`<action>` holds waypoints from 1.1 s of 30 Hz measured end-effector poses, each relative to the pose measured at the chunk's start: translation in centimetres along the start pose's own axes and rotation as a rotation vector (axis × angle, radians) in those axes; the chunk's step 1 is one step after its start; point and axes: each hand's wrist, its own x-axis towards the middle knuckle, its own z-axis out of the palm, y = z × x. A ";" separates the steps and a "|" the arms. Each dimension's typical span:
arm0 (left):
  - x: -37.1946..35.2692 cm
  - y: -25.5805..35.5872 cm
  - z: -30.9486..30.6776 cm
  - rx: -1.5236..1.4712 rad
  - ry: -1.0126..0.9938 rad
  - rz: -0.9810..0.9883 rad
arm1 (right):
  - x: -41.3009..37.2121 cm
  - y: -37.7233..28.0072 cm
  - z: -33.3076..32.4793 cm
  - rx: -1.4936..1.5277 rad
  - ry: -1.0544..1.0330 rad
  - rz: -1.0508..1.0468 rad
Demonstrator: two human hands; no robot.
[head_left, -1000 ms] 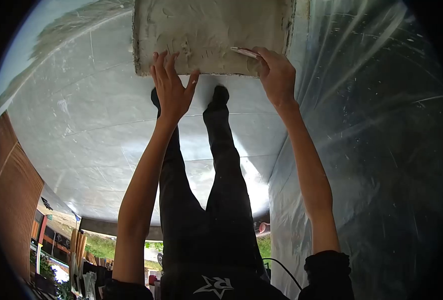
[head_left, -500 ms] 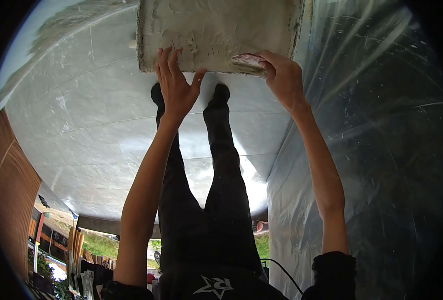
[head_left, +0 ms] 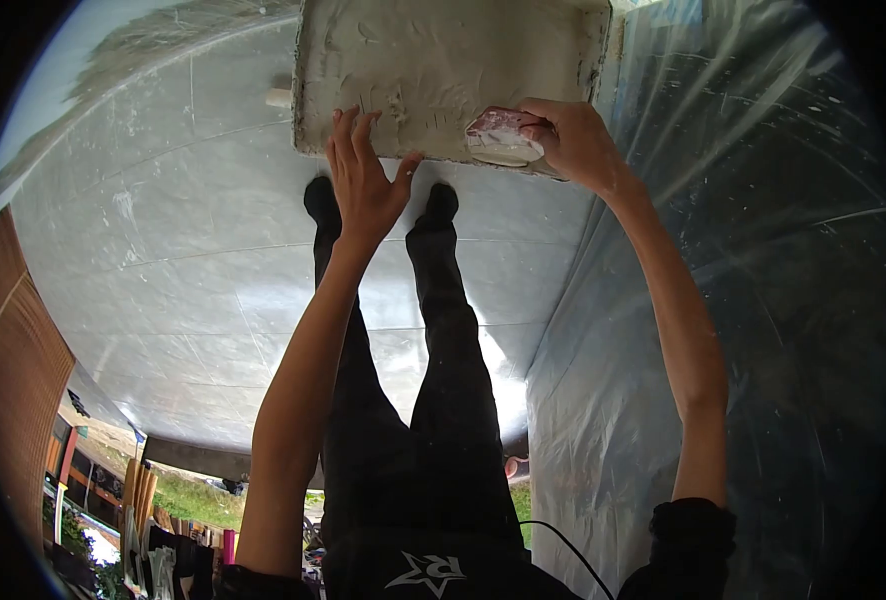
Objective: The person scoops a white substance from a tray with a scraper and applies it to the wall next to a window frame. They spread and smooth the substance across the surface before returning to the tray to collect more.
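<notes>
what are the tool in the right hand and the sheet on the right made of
Tool: possibly plastic or metal, reddish; its pale-smeared face leaves the finish unclear. Sheet: likely thin plastic, glossy, judging by its creases and bright streaks.

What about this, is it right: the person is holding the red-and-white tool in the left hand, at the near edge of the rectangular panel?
Not quite: the head view shows the red-and-white tool in the right hand, not the left hand. It is at the near edge of the rectangular panel.
</notes>
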 end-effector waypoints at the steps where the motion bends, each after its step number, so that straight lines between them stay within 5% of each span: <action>1: 0.0 0.1 -0.1 0.010 -0.012 -0.011 | 0.2 0.4 -0.4 0.037 -0.028 0.026; 6: 0.5 0.5 -1.9 -0.068 -0.020 -0.020 | -1.4 -1.4 -3.3 0.164 0.009 0.114; 12: 1.2 3.2 -10.5 -0.276 0.002 -0.052 | -5.5 -7.9 -8.5 0.859 -0.016 0.240; 20: 4.1 5.7 -26.6 -0.410 0.192 -0.126 | -8.6 -21.7 -18.3 1.141 0.202 -0.050; 33: 17.1 13.8 -58.1 -0.460 0.564 0.449 | -9.5 -51.7 -26.9 1.281 0.297 -0.561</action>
